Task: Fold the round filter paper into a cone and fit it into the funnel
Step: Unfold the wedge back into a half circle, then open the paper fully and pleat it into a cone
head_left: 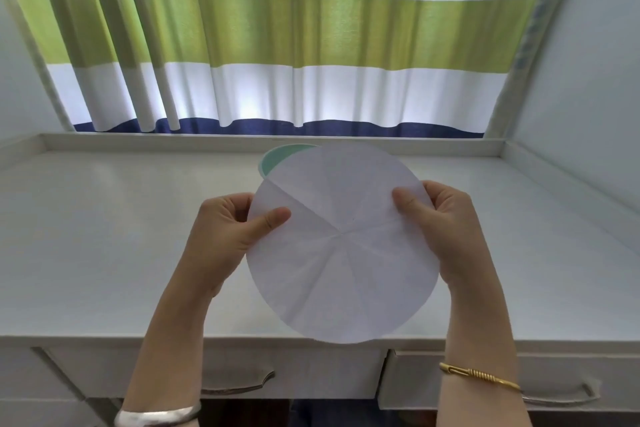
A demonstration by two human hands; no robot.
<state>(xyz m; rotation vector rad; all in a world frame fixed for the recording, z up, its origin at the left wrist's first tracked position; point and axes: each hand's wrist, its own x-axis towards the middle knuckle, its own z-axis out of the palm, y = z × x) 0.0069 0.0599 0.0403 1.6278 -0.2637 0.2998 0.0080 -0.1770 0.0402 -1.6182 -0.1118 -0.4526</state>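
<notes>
The round filter paper [343,243] hangs flat above the worktop [104,236], pinched at opposite edges by the left hand [225,229] and right hand [446,218]. Beyond the grip, the green funnel [277,158] waits. Fold along one crease, edges matched.

head view | worn on head | faces forward-down | close over desk [104,253], toward curtain [311,45]

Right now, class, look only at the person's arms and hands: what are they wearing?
Both forearms are bare, with no sleeves in view and no gloves on the hands. The left wrist carries a wide, plain silver bangle. The right wrist carries a thin gold bangle with a coiled, ribbed section. No rings or watch show.
</notes>
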